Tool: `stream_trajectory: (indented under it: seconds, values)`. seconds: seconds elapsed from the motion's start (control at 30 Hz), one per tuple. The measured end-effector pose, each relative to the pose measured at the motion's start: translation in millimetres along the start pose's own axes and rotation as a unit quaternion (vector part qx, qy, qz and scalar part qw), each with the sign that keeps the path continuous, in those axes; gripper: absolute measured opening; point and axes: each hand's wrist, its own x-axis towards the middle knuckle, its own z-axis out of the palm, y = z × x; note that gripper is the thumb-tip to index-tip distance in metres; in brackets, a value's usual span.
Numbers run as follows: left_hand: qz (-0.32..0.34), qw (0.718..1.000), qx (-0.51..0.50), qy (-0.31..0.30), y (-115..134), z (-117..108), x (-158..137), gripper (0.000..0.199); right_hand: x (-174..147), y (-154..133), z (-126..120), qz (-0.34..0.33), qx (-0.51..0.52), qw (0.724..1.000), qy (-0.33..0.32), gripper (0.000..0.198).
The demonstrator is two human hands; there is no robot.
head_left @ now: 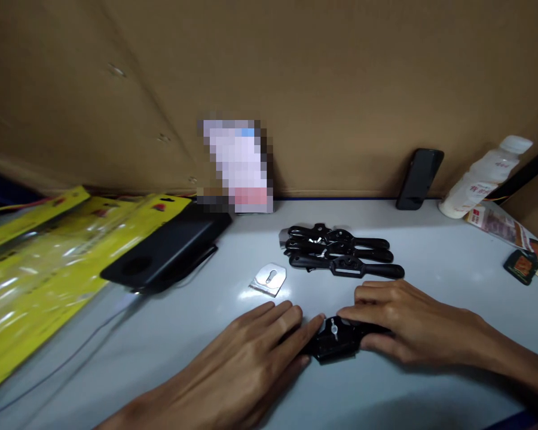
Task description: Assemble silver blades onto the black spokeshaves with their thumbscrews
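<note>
A black spokeshave (pixel 336 343) with a silver thumbscrew lies low on the table, between my two hands. My left hand (pixel 264 346) is closed around its left handle, the index finger reaching to the body. On the other side, my right hand (pixel 399 322) grips the right handle between thumb and fingers. Just beyond my left hand lies a loose silver spokeshave blade (pixel 269 279) with a keyhole slot. Several more black spokeshaves (pixel 347 266) are laid side by side behind my hands. My fingers hide most of the held tool's handles.
Yellow-edged clear plastic packages (pixel 49 286) cover the left side. Over them leans a black device (pixel 165 248) with a cable (pixel 89 334). At the back stand a blurred-out panel (pixel 246 167), a black phone (pixel 420 179) and a white bottle (pixel 479 179). A wrapper (pixel 497 226) lies right.
</note>
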Motion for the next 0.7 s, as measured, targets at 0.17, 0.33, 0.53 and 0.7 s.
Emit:
stream_trajectory:
  seconds: [0.17, 0.33, 0.53, 0.7]
  values:
    - [-0.006, 1.000, -0.002, -0.001, 2, -1, 0, 0.035, 1, 3, 1, -0.003, -0.010, 1.000, 0.003, 0.025]
    - [-0.007, 1.000, 0.002, 0.002, 2, 0, 0, 0.036, -1, 0, 2, 0.008, -0.014, 0.999, 0.030, 0.049]
    - [-0.002, 1.000, -0.007, -0.009, 0, 0, 0, 0.033, -1, -4, 10, -0.050, -0.042, 0.996, 0.065, 0.045]
    - [0.012, 1.000, 0.010, 0.001, -1, 1, -1, 0.030, 2, -5, 16, -0.075, -0.064, 0.988, 0.119, 0.027]
